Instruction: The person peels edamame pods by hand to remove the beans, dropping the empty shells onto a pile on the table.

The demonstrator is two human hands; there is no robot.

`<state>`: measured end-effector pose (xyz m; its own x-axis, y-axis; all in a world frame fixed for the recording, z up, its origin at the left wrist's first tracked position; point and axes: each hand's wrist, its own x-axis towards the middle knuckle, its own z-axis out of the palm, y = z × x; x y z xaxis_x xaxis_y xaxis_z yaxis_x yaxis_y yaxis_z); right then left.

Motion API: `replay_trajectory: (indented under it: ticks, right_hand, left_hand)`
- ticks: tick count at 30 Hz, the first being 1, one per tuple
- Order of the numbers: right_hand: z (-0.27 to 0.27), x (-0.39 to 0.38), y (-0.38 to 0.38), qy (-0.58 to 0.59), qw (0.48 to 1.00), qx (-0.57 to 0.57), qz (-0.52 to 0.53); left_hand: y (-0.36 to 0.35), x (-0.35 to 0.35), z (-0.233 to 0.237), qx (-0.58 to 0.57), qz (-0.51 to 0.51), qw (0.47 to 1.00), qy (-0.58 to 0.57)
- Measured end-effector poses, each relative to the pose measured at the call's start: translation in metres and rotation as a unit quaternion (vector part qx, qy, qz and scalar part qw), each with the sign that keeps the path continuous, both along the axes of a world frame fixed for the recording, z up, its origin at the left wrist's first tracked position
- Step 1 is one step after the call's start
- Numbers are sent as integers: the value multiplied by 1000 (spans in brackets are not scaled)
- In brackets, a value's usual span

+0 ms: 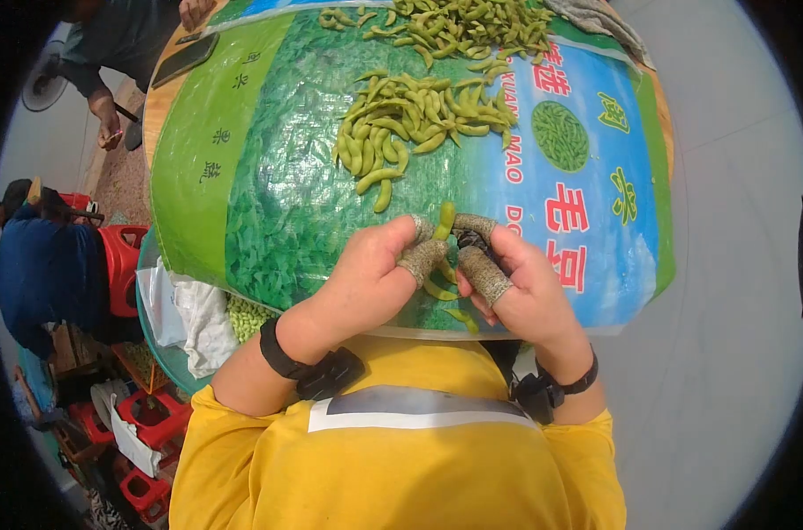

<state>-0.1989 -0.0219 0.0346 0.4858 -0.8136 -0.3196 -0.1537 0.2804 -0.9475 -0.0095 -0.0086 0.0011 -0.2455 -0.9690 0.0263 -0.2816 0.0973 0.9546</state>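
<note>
Head-worn camera looks steeply down (fairly close).

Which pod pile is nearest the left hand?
The pile in the middle of the printed sheet, just beyond the left hand. The far pile lies behind it, cut off by the picture's top edge.

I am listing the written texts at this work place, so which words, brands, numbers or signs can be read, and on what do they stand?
"毛豆": red, on the blue panel of the green and blue woven plastic sheet.
"XUAN MAO DO": small letters beside it; the ends are unclear.
"选": red, same panel; the character before it is unclear.
"闽兴": yellow, same panel.
"闽兴果蔬": small, dark, on the light green stripe.
I can read no numbers.
</note>
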Motion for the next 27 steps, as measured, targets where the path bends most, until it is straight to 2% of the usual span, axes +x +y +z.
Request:
replay_trajectory:
  ticks: [5, 7, 11, 12, 13, 14, 15, 16, 17, 18, 19, 20, 21, 22, 23, 24, 25, 26, 27]
  right_hand:
    - [0, 4, 0, -9, 1000, 18, -3]
    - [-4, 8, 3, -9, 1000, -5, 10]
    - [-5, 6, 12, -62, 998, 16, -7]
    - [4, -1, 14, -171, 972, 161, 3]
    - [9, -4, 15, -276, 914, 298, 14]
    - [7, -4, 19, -276, 914, 297, 11]
    - [3, -2, 24, -339, 878, 338, 16]
    - [-3, -1, 26, -401, 835, 376, 23]
    - [-9, -1, 26, -419, 820, 391, 11]
    - [-6, 0, 25, -419, 819, 392, 10]
    - [0, 1, 21, -316, 888, 333, -8]
    - [4, 2, 19, -205, 941, 269, -25]
    - [5, 4, 19, -154, 962, 223, -27]
    - [4, 6, 20, -155, 962, 225, -28]
    - [3, 9, 22, -120, 977, 174, -22]
    - [3, 10, 23, -84, 989, 122, -15]
    - [5, 10, 23, -84, 989, 121, -15]
    - [7, 10, 23, -61, 993, 103, -13]
    - [9, 10, 23, -37, 996, 84, -11]
  left_hand:
    - [4, -1, 4, -85, -5, 995, -55]
    - [9, 2, 2, -160, -38, 968, -191]
    - [13, 10, 14, -135, -83, 967, -199]
    - [16, 13, 21, 44, -94, 994, 23]
    - [17, 14, 24, 221, -96, 940, 241]
    - [18, 13, 23, 222, -100, 940, 241]
    - [19, 11, 19, 296, -132, 859, 396]
    - [18, 10, 16, 358, -160, 747, 536]
    - [18, 10, 10, 358, -161, 748, 536]
    - [18, 9, 5, 343, -120, 802, 474]
    - [17, 9, 3, 326, -78, 850, 407]
    - [16, 12, 5, 328, -77, 849, 406]
    - [13, 15, 12, 211, -87, 948, 221]
    - [11, 17, 17, 82, -93, 992, 22]
    - [11, 17, 17, 83, -94, 992, 21]
    - [10, 15, 18, 5, -78, 995, -64]
    - [10, 14, 19, -73, -61, 985, -147]
    - [10, 12, 17, -73, -61, 984, -147]
    - [11, 11, 13, -123, -56, 978, -162]
